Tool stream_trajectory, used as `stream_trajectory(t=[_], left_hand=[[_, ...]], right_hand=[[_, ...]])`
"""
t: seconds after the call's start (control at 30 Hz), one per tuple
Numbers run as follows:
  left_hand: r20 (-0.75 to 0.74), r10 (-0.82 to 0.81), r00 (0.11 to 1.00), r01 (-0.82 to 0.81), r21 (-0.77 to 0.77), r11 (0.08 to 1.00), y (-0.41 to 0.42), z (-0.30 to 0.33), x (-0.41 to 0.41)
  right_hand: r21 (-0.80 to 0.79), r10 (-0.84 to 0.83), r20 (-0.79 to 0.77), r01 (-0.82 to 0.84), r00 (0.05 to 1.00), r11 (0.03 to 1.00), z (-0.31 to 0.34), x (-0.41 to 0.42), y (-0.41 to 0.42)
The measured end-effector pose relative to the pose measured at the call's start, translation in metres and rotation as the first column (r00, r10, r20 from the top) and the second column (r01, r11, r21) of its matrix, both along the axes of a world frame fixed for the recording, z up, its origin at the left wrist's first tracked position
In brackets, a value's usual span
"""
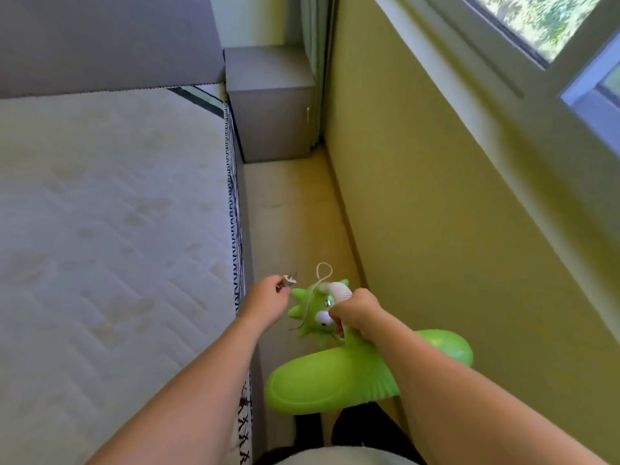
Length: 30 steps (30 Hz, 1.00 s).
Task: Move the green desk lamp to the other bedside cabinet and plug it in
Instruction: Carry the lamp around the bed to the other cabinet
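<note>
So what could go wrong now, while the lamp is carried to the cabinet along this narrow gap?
1. The cord loops loose between the left hand, which holds the plug, and the lamp; it might catch.
2. The right hand grips only the neck of the green lamp, so its base could bump the wall or mattress.

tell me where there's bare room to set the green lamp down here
The top of the grey bedside cabinet, in the corner between the grey headboard and the curtain, looks bare. The white quilted mattress is open too. The floor strip between bed and yellow wall is narrow, filled near you by the green plastic desk lamp.
</note>
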<state>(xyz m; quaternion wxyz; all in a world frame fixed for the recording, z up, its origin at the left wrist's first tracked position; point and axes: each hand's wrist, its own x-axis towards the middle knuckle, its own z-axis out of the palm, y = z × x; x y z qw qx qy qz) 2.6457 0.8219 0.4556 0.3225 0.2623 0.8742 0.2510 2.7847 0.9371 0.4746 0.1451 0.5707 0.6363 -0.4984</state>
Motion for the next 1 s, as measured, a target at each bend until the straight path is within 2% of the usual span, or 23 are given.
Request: stream_trajectory(t=[0.17,0.43,0.63,0.87,1.0], left_hand=[[-0.006,0.089,0.996,-0.089,-0.017,0.996,0.031,-0.009,-0.061],[-0.056,0.145,0.988,-0.148,-0.045,0.988,0.149,-0.007,-0.181],[-0.053,0.173,0.984,-0.172,0.011,0.985,0.244,0.016,-0.25],[0.002,0.133,0.991,-0.133,0.02,0.991,0.321,0.008,-0.335],[0.008,0.168,0.986,-0.169,0.029,0.985,0.369,0.0,-0.42]], right_hand=[[-0.009,0.02,-0.026,-0.02,0.999,1.0,-0.013,-0.065,0.05],[-0.102,0.009,-0.058,-0.015,0.998,0.995,-0.03,-0.187,0.182],[0.024,0.065,-0.087,-0.063,0.994,0.998,-0.012,-0.265,0.258],[0.025,-0.021,-0.107,0.024,0.994,0.999,-0.012,-0.355,0.338],[-0.018,-0.093,-0.091,0.092,0.991,0.996,-0.016,-0.434,0.397]])
